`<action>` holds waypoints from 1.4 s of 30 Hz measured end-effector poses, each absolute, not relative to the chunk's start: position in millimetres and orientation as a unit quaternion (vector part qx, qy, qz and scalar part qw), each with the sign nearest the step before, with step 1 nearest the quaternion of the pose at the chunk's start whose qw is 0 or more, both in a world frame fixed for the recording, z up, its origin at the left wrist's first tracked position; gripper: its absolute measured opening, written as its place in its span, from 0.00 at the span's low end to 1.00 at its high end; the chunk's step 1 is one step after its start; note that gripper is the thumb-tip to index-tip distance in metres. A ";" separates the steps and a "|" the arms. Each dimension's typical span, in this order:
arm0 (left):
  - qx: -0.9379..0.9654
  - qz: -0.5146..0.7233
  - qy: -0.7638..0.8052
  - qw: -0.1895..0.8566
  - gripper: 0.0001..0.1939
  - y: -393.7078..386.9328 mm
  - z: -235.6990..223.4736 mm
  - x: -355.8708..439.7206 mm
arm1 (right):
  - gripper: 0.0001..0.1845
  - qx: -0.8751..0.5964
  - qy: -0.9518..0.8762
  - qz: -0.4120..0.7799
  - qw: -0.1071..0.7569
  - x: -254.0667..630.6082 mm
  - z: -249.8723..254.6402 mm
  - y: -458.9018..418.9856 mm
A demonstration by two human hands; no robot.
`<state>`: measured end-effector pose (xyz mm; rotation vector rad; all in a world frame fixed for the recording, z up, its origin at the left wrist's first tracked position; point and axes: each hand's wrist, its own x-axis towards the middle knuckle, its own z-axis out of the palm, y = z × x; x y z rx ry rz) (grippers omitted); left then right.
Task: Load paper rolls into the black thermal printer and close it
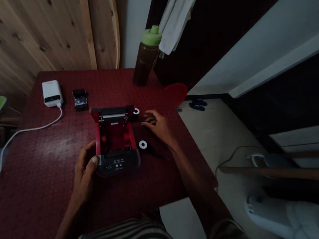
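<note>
Red-and-black printer [117, 156] with its lid raised, standing mid-table on a dark-red patterned table [54, 169]; the left hand [84, 169] clasps its left side, thumb at the front panel's corner, while the right hand [160, 128], fingers loosely curled, hovers between the printer and the table's right edge, near two white ring-ended rolls [145, 146] just beside the printer. Toward the far left corner lies a white power bank [52, 90], its cable [38, 127] crossing the left edge; a green-capped bottle [144, 61] stands near the far right corner.
</note>
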<state>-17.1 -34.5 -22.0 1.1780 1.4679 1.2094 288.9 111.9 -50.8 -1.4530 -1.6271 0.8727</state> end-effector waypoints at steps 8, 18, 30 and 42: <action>0.477 0.492 0.585 0.434 0.32 -35.0 -24.9 -16.5 | 0.20 -0.529 -0.672 0.397 0.334 302.3 -41.1 27.4; 0.470 0.501 0.568 0.454 0.34 -35.7 -22.4 -15.4 | 0.15 -0.524 -0.638 0.409 0.388 284.4 -22.2 21.4; 0.444 0.514 0.559 0.476 0.31 -37.0 -22.3 -12.8 | 0.16 -0.417 -0.882 0.155 0.155 192.9 76.8 34.6; 0.445 0.499 0.555 0.495 0.32 -39.4 -20.5 -13.4 | 0.14 -0.452 -0.881 0.138 -0.023 164.8 44.5 63.7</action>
